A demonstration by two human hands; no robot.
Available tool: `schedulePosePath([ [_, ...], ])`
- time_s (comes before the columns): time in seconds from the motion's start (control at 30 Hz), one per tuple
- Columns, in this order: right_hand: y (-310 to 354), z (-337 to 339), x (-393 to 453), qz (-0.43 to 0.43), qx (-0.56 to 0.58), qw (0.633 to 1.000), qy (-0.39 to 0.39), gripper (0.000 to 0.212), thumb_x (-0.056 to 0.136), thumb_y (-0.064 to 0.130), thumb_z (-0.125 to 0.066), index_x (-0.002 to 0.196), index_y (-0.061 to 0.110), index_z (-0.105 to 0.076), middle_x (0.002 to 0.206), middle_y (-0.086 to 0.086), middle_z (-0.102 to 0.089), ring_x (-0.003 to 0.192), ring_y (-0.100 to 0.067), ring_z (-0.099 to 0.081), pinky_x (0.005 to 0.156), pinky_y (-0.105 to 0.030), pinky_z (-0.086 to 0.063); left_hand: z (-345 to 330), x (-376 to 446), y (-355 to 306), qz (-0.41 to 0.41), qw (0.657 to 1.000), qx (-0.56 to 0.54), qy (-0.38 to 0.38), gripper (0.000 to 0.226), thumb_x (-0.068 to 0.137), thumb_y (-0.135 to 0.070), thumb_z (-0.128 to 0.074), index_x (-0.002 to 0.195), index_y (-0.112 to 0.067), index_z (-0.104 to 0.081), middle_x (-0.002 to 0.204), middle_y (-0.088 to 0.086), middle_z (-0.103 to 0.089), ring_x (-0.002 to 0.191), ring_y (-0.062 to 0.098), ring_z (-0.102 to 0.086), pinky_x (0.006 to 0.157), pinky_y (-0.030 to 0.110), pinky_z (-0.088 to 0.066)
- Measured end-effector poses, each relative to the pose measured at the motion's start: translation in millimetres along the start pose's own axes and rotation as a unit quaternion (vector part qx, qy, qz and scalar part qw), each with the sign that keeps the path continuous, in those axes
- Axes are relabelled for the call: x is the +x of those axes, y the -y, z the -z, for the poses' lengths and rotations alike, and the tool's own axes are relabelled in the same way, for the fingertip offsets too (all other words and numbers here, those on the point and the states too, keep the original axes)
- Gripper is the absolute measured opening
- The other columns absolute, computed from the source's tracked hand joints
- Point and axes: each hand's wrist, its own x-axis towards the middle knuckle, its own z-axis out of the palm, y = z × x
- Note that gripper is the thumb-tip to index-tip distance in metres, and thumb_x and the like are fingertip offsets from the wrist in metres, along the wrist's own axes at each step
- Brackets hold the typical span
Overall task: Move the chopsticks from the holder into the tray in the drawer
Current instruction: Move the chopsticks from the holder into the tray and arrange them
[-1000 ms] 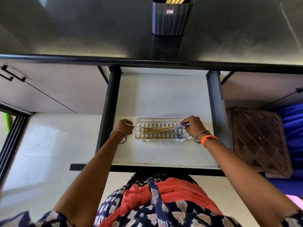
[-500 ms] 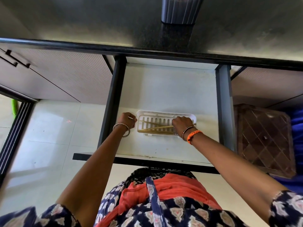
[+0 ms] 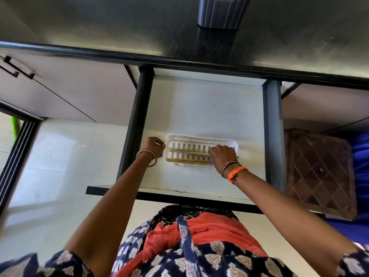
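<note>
White slotted plastic tray (image 3: 201, 139) sits near the front edge of the open white drawer (image 3: 207, 108), wooden chopsticks (image 3: 189, 152) lying lengthwise inside it. Right hand (image 3: 222, 154) curls over the tray's right end, fingers closed on the chopstick ends; left hand (image 3: 152, 145) pinches the tray's left rim. Dark ribbed plastic holder (image 3: 221, 13) stands on the countertop behind the drawer.

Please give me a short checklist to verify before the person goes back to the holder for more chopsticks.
1. Drawer open: ok.
2. Tray flat on the drawer floor: ok.
3. Chopsticks lying lengthwise inside the tray: ok.
4. Left hand at the tray's left end, steadying it: ok.
5. Right hand has let go of the chopsticks: cannot tell, it covers their ends.
6. Holder on the counter has chopsticks left: cannot tell, its top is cut off.
</note>
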Motion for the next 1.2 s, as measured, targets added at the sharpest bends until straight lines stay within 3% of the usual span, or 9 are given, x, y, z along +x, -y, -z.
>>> schedulePosePath([
  [0.2, 18, -8, 14, 0.028, -0.023, 0.999, 0.004, 0.033, 0.084, -0.008, -0.050, 0.110, 0.009, -0.062, 0.114, -0.010, -0.065, 0.108, -0.033, -0.062, 0.083, -0.038, -0.047, 3, -6, -1, 0.006, 1.000, -0.011, 0.007, 0.005, 0.086, -0.008, -0.062, 0.089, -0.005, -0.064, 0.088, 0.017, -0.061, 0.080, 0.033, -0.065, 0.075, 0.040, -0.058],
  [0.3, 18, -7, 21, 0.042, 0.006, 0.999, -0.015, 0.032, 0.082, -0.009, -0.048, 0.105, 0.008, -0.062, 0.110, -0.013, -0.067, 0.105, -0.034, -0.063, 0.084, -0.038, -0.047, 4, -6, 0, 0.012, 1.000, -0.019, 0.008, 0.006, 0.085, -0.007, -0.062, 0.089, -0.003, -0.066, 0.089, 0.017, -0.062, 0.090, 0.037, -0.067, 0.082, 0.046, -0.058],
  [0.37, 20, -8, 26, 0.053, 0.056, 0.997, 0.001, 0.035, 0.083, -0.009, -0.046, 0.108, 0.008, -0.063, 0.111, -0.017, -0.067, 0.106, -0.036, -0.063, 0.083, -0.039, -0.050, 4, -7, 0, 0.014, 1.000, -0.017, 0.008, 0.010, 0.085, -0.004, -0.061, 0.077, -0.009, -0.064, 0.090, 0.016, -0.062, 0.089, 0.036, -0.067, 0.083, 0.047, -0.058],
  [0.57, 29, -12, 24, 0.063, 0.147, 0.985, 0.058, 0.053, 0.086, -0.008, -0.043, 0.127, 0.020, -0.060, 0.125, -0.017, -0.062, 0.116, -0.037, -0.057, 0.095, -0.041, -0.050, 5, -7, 2, 0.018, 0.999, -0.030, 0.014, 0.027, 0.085, -0.002, -0.062, 0.062, -0.016, -0.057, 0.090, 0.016, -0.061, 0.082, 0.031, -0.064, 0.066, 0.037, -0.059],
  [0.73, 24, -4, 17, 0.067, 0.156, 0.985, 0.036, 0.057, 0.086, -0.010, -0.042, 0.130, 0.023, -0.058, 0.128, -0.014, -0.062, 0.118, -0.035, -0.057, 0.093, -0.040, -0.051, 5, -8, -1, 0.010, 1.000, -0.025, 0.014, 0.005, 0.086, -0.004, -0.061, 0.081, -0.006, -0.062, 0.091, 0.016, -0.061, 0.082, 0.030, -0.062, 0.069, 0.040, -0.058],
  [0.87, 9, 44, 19, 0.064, 0.180, 0.980, -0.060, 0.041, 0.091, 0.005, -0.046, 0.120, 0.026, -0.064, 0.121, -0.009, -0.067, 0.113, -0.031, -0.061, 0.090, -0.039, -0.052, 14, -5, -31, -0.078, 0.995, -0.024, -0.055, 0.020, 0.087, -0.001, -0.052, 0.103, -0.002, -0.063, 0.101, 0.021, -0.067, 0.089, 0.030, -0.063, 0.086, 0.044, -0.056],
  [0.97, -25, 110, 35, 0.035, 0.274, 0.941, -0.195, 0.028, 0.091, 0.013, -0.051, 0.108, 0.021, -0.071, 0.115, -0.004, -0.071, 0.110, -0.027, -0.063, 0.093, -0.036, -0.051, 29, 2, -92, -0.183, 0.976, -0.067, -0.097, 0.021, 0.088, -0.003, -0.049, 0.102, -0.006, -0.064, 0.097, 0.021, -0.067, 0.080, 0.027, -0.061, 0.082, 0.047, -0.057],
  [1.1, -94, 217, 79, -0.013, 0.386, 0.832, -0.398, 0.017, 0.084, 0.007, -0.059, 0.090, 0.003, -0.075, 0.095, -0.015, -0.075, 0.091, -0.027, -0.070, 0.082, -0.029, -0.050, 47, 14, -203, -0.324, 0.930, -0.094, -0.144, 0.015, 0.089, -0.014, -0.054, 0.100, -0.011, -0.064, 0.095, 0.014, -0.070, 0.073, 0.017, -0.059, 0.072, 0.031, -0.053],
  [1.2, -148, 282, 131, -0.095, 0.446, 0.768, -0.450, 0.019, 0.082, 0.012, -0.060, 0.090, 0.003, -0.075, 0.090, -0.019, -0.075, 0.077, -0.022, -0.066, 0.082, -0.034, -0.052, 55, 23, -279, -0.417, 0.889, -0.077, -0.172, 0.021, 0.087, -0.009, -0.056, 0.107, -0.010, -0.062, 0.101, 0.011, -0.067, 0.084, 0.018, -0.061, 0.081, 0.034, -0.053],
])
